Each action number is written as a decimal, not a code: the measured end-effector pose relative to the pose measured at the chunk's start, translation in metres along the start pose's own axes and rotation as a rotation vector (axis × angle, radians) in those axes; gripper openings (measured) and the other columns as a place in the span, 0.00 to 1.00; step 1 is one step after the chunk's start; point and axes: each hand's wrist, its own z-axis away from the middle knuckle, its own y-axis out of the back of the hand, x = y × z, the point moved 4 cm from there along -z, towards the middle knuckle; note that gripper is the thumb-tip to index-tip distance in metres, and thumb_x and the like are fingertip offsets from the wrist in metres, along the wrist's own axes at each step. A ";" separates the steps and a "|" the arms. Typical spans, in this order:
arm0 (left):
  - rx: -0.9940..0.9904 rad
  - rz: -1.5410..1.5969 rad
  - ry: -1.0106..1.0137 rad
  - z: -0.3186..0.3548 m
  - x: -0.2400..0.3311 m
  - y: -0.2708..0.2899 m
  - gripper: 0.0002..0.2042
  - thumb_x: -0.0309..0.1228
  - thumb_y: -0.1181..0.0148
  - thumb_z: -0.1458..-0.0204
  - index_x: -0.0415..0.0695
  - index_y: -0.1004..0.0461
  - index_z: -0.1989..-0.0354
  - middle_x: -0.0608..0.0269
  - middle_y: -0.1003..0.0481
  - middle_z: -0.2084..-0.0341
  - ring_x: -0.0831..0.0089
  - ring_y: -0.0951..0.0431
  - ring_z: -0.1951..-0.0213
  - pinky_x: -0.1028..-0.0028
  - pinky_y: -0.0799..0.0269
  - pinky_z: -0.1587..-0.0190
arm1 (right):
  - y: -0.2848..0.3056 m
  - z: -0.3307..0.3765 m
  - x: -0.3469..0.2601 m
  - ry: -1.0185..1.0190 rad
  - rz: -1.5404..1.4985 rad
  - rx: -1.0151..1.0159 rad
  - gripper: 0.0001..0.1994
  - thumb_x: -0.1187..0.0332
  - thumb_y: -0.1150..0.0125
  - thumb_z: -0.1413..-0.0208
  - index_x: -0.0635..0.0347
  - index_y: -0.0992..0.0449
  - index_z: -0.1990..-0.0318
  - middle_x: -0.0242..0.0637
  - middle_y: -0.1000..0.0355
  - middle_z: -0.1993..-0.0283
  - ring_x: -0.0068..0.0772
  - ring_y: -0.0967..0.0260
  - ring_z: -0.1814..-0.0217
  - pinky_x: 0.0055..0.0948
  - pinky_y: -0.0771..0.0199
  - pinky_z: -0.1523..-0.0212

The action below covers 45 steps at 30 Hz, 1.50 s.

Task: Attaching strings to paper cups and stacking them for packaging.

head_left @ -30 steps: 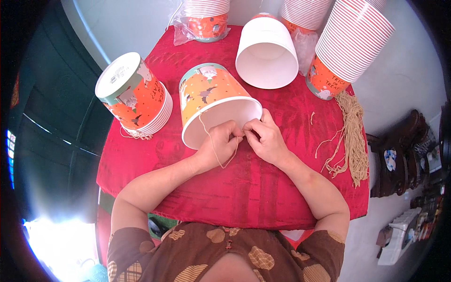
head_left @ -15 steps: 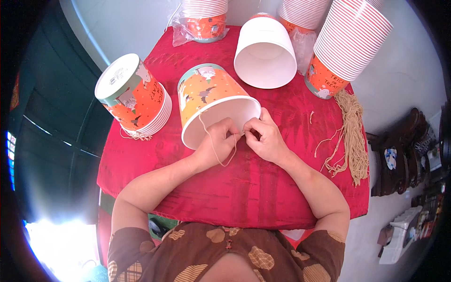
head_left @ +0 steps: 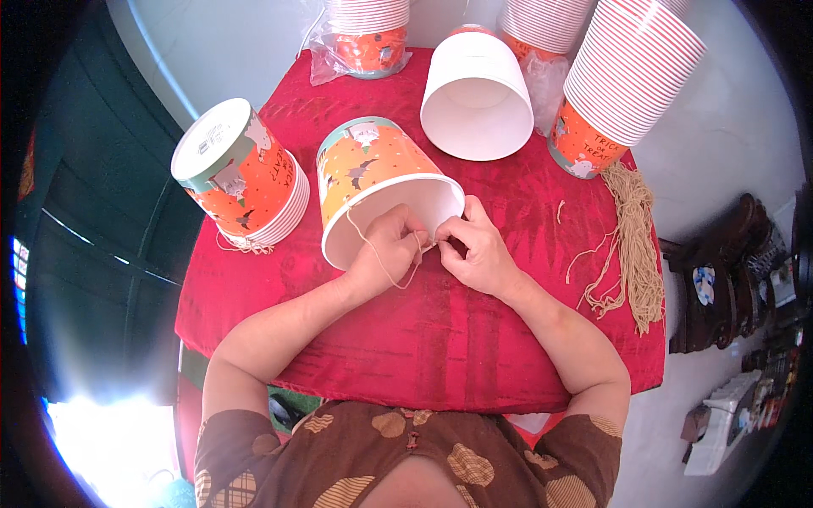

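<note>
Cord [head_left: 403, 287] end hidden between fingers [head_left: 454, 229]; detail at fingertips too small to tell. Orange paper bucket [head_left: 381, 165] partly hidden at lower rim behind left hand [head_left: 384, 252]. Plastic-wrapped bucket stack [head_left: 373, 49] cut off by upper edge, brown shirt [head_left: 406, 461] by lower.

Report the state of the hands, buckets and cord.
Front bucket: tipped, mouth toward the camera
Cord: slack loop
Left hand: pinching the cord
Right hand: at the front bucket, grip unclear
Left stack: nested, upside down
White bucket: tipped, mouth toward the camera
Right stack: nested, mouths up
Cord bundle: loose, spread out
Back-left stack: nested, partly in clear plastic
Back-right stack: nested, partly hidden
</note>
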 end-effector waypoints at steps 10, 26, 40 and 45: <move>-0.013 -0.022 -0.013 -0.001 -0.008 0.000 0.03 0.23 0.45 0.44 0.37 0.30 0.68 0.63 0.28 0.82 0.77 0.29 0.80 0.73 0.34 0.79 | 0.001 -0.001 -0.010 -0.006 0.036 0.014 0.09 0.83 0.41 0.56 0.63 0.27 0.65 0.45 0.38 0.61 0.41 0.33 0.61 0.32 0.28 0.62; -0.042 0.000 -0.008 -0.002 -0.005 0.000 0.04 0.24 0.44 0.44 0.37 0.31 0.69 0.63 0.29 0.81 0.78 0.28 0.78 0.75 0.33 0.78 | -0.002 0.000 0.007 -0.168 -0.121 -0.032 0.04 0.78 0.35 0.52 0.61 0.25 0.69 0.40 0.37 0.56 0.36 0.35 0.54 0.30 0.32 0.56; -0.073 0.012 0.017 0.000 -0.004 -0.001 0.03 0.22 0.42 0.45 0.38 0.30 0.68 0.64 0.27 0.77 0.79 0.28 0.75 0.77 0.31 0.74 | -0.005 0.002 0.003 -0.077 -0.113 0.119 0.04 0.78 0.37 0.50 0.64 0.22 0.66 0.42 0.34 0.67 0.40 0.31 0.67 0.33 0.29 0.66; -0.032 -0.193 -0.037 0.004 -0.003 -0.006 0.03 0.22 0.42 0.46 0.37 0.30 0.68 0.58 0.26 0.77 0.71 0.23 0.73 0.71 0.28 0.71 | -0.006 0.002 0.004 -0.043 -0.038 0.169 0.06 0.79 0.38 0.47 0.66 0.20 0.61 0.46 0.27 0.62 0.43 0.25 0.62 0.34 0.24 0.62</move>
